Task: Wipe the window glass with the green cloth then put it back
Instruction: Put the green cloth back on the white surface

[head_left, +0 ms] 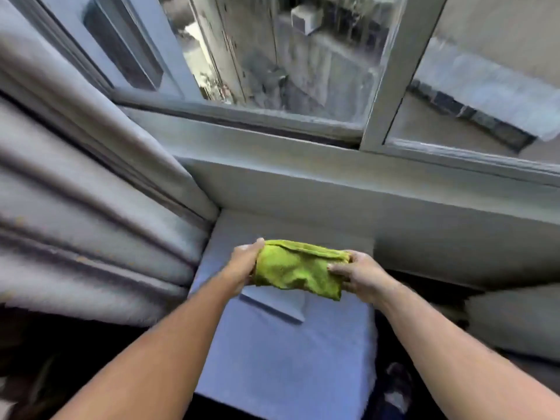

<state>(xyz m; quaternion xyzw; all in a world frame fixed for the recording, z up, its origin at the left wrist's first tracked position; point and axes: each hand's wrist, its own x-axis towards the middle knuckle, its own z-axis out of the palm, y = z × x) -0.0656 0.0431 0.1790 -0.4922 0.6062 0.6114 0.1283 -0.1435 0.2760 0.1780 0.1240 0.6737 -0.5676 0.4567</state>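
A folded green cloth (298,269) is stretched between both hands, low in the middle of the view. My left hand (242,265) grips its left end and my right hand (362,275) pinches its right end. The cloth hangs just above a white cloth-covered surface (281,359). The window glass (291,56) is far above and behind, streaked and dusty, set in a pale frame (385,77) over a wide sill (303,177).
Grey curtain folds (91,192) fill the left side. A small flat white piece (278,301) lies on the covered surface under the cloth. A second pane (485,86) is at the right. Grey cushions (512,322) sit at the lower right.
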